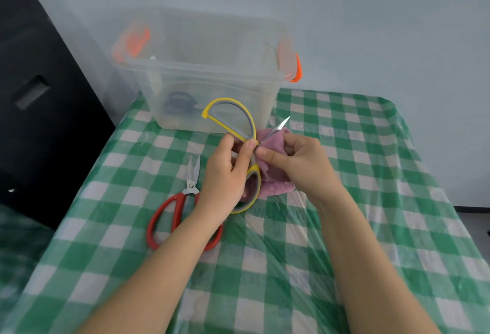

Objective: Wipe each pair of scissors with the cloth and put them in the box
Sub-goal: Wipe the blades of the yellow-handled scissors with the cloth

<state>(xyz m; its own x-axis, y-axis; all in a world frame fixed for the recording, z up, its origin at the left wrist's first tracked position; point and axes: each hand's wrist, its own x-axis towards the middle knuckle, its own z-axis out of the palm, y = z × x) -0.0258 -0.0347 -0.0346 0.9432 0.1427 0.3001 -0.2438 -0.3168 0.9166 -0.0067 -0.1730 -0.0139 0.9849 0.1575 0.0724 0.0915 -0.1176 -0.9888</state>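
The yellow-and-grey-handled scissors (245,132) are up off the table, just in front of the box, handles spread wide open, one loop sticking up and the other hanging down near the wrist. The left hand (225,172) pinches them right at the pivot, thumb and fingers curled around the handle. The blade tip pokes out up and to the right from a bunched-up purple fleece cloth (273,164), which the right hand (299,161) grips, fingers curled and squeezing the cloth around the blade.

Lying flat on the table just left of the left hand is a pair of red-handled scissors with steel blades (185,201), blades nearly closed and pointing away, partly under the left forearm.

Behind all that sits the clear plastic storage box with orange latches (212,73), lid off, with what looks like dark blue-handled scissors (180,103) inside already. Everything's on a green-and-white checked tablecloth (344,201) under a clear plastic cover. A black chair back (39,95) is off to the left.
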